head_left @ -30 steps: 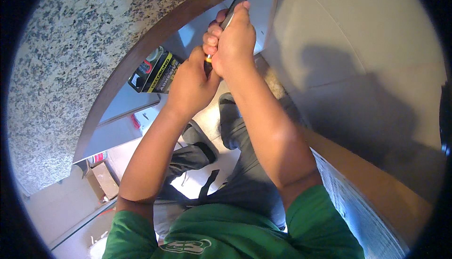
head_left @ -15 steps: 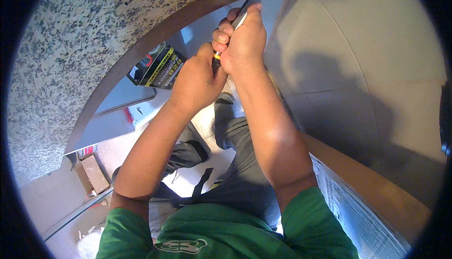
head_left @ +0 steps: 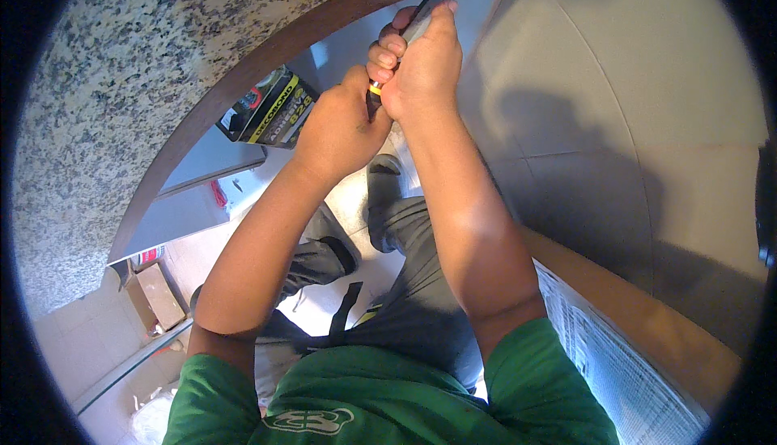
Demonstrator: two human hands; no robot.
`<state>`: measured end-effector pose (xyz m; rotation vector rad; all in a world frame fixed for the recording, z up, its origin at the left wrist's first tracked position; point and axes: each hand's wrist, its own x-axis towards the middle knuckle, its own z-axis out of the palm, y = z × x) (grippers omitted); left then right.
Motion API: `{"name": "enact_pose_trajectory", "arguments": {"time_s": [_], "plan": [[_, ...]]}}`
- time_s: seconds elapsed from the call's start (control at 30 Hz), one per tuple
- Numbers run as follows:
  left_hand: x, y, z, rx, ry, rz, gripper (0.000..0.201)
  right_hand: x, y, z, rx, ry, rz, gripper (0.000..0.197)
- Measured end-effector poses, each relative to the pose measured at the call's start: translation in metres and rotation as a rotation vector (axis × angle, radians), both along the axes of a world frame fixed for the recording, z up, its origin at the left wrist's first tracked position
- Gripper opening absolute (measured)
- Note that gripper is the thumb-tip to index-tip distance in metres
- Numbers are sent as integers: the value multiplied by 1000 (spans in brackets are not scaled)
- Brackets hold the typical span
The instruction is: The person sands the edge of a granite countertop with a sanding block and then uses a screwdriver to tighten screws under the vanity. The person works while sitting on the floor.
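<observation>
Both of my hands grip one chisel [head_left: 420, 28], which slants up towards the dark edge strip [head_left: 320, 14] under the granite countertop [head_left: 178, 32]. Wrapped round its black and yellow handle is my left hand [head_left: 338, 128]; the palm hides most of that handle. Just above it, my right hand [head_left: 425, 69] closes round the flat metal blade, with the thumb laid along it towards the tip. The tip is close to the strip's underside; whether it touches cannot be made out.
Below the counter, a black and yellow can [head_left: 275, 113] stands on a shelf left of my hands. A red coiled item [head_left: 218, 194] lies lower down. An open cardboard box [head_left: 162, 295] is at lower left. A tiled wall [head_left: 583, 81] rises on the right, beside a wooden board [head_left: 639, 315].
My hands and the chisel have shifted very slightly up and to the right. The grip of both hands stays the same.
</observation>
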<state>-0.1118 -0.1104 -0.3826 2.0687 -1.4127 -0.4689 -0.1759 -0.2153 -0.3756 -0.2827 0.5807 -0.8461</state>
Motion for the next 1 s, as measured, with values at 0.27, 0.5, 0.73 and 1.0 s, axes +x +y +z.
{"name": "enact_pose_trajectory", "arguments": {"time_s": [0.27,0.5,0.73,1.0], "plan": [[14,-2,-8,-46,-56,-34,21,6,-18,-23,-60,-263,-65,43],[25,-6,-15,-86,9,-76,23,6,-22,-24,-34,-299,-137,27],[24,-8,-21,-63,31,-64,24,8,-24,-28,-55,-363,-122,27],[25,-9,-22,-34,12,-78,24,13,-20,-25,-50,-275,-181,28]]}}
